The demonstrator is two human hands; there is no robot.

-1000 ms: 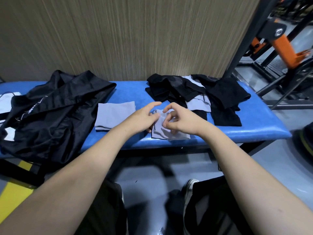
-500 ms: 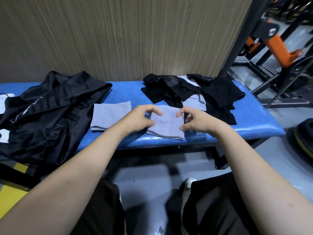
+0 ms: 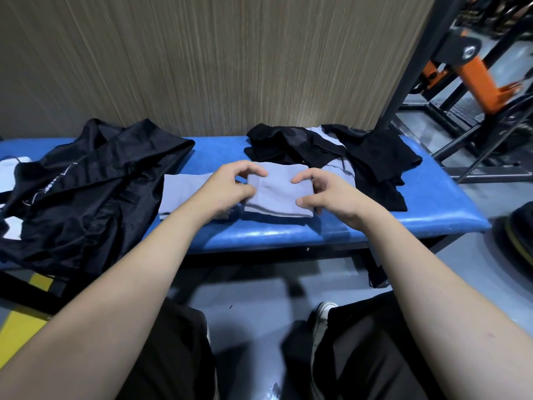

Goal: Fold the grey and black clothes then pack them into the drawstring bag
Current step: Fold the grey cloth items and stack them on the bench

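Since half a second back the grey piece [image 3: 278,194] has been doubled over again, so it's a thicker, tidier rectangle now, and both hands have shifted to its side edges instead of fiddling on top.

The left hand [image 3: 230,189] has thumb and curled fingers pinching the left edge, and the right hand [image 3: 323,197] does the same on the right edge, fingers hooked over the top and thumb low near the front. My guess is that grip squares up the fold and keeps it from springing open before the piece gets moved.

It sits right between the two hands, near the front edge of the blue surface [image 3: 432,209]. Another folded grey piece [image 3: 181,194] lies just left of the left hand. The black drawstring bag [image 3: 95,180] is sprawled further left, within easy reach for packing. The unfolded black and grey pile [image 3: 346,157] waits behind the right hand.
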